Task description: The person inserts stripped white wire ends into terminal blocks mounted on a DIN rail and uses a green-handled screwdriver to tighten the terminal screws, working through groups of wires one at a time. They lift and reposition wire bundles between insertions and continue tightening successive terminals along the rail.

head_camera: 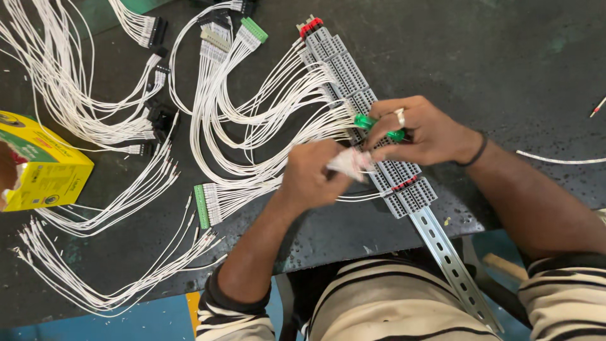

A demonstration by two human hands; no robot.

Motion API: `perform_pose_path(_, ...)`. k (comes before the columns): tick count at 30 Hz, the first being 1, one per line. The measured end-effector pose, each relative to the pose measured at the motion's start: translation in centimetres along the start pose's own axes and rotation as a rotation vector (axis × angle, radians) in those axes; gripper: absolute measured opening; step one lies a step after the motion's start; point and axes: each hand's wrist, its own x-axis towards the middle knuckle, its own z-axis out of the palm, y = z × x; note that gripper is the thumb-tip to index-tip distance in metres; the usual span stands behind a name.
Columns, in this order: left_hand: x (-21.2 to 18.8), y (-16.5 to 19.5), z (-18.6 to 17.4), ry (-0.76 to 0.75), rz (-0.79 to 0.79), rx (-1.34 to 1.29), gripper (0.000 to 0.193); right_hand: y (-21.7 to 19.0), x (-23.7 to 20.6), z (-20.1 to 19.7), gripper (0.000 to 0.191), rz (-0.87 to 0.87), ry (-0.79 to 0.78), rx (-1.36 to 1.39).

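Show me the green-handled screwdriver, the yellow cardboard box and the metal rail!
green-handled screwdriver (365, 122): head view, on its handle end.
yellow cardboard box (53, 170): head view, on its top face.
metal rail (451, 262): head view, on its bare slotted part.

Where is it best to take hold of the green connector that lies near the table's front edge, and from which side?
Grip the green connector across its long narrow sides, probably coming from its left: white wires leave its right side, while the dark table beside its left is bare.

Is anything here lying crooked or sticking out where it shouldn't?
Yes: the metal rail carrying the grey terminal blocks lies diagonally and its bare end juts past the table edge over the person's lap. Nothing looks broken.
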Motion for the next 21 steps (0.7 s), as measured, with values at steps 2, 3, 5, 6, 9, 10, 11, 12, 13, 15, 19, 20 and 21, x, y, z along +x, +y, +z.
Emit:
perform_pose_path(2, -0.5, 1.0, 0.1, -0.18, 0.039, -0.032, 0.022, -0.7, -0.3, -0.3, 0.022, 0.016, 0.042, 0.111)
perform_pose_path(3, -0.7, 1.4, 0.3, -0.267, 0.057, -0.047, 0.024, -1.1, -0.4, -0.3, 0.025, 0.051, 0.071, 0.176)
perform_pose_path(5, -0.9, 1.8, 0.6, -0.324, 0.036, 0.065, 0.022, -1.7, -0.7, -0.2, 0.036, 0.051, 0.067, 0.171)
perform_pose_path(6, -0.9, 1.9, 0.9, -0.352, 0.026, 0.123, 0.02, -1.8, -0.8, 0.0, 0.046, 0.014, 0.034, 0.097)
perform_pose_path(9, -1.0, 1.4, 1.0, -0.356, 0.013, 0.062, 0.032, -1.9, -1.0, 0.5, 0.059, 0.044, -0.01, 0.087)
perform_pose_path(10, -1.0, 1.2, 1.1, -0.354, 0.015, 0.082, 0.032, -1.9, -1.1, 0.7, 0.06, 0.074, -0.015, 0.116)
perform_pose_path(11, -1.1, 1.1, 1.3, -0.351, 0.017, 0.102, 0.031, -1.8, -1.0, 0.7, 0.059, 0.03, -0.018, 0.086)
perform_pose_path(12, -1.2, 1.0, 1.5, -0.349, 0.017, 0.119, 0.03, -1.8, -1.1, 0.8, 0.059, -0.011, -0.021, 0.058)
perform_pose_path(13, -1.3, 1.0, 1.6, -0.353, 0.024, 0.119, 0.032, -1.8, -1.1, 0.9, 0.058, -0.052, -0.022, 0.033)
perform_pose_path(15, -1.3, 0.8, 1.8, -0.348, 0.042, 0.125, 0.036, -1.8, -1.0, 0.9, 0.057, -0.061, -0.006, 0.041)
perform_pose_path(19, -1.4, 0.8, 2.1, -0.314, 0.034, 0.126, 0.034, -2.0, -0.6, 1.0, 0.054, -0.085, 0.027, -0.011)
perform_pose_path(20, -1.3, 0.7, 2.1, -0.311, 0.032, 0.122, 0.034, -2.0, -0.5, 0.9, 0.054, -0.098, 0.025, -0.011)
perform_pose_path(21, -1.3, 0.7, 2.1, -0.308, 0.03, 0.117, 0.035, -2.0, -0.5, 0.9, 0.054, -0.112, 0.022, -0.011)
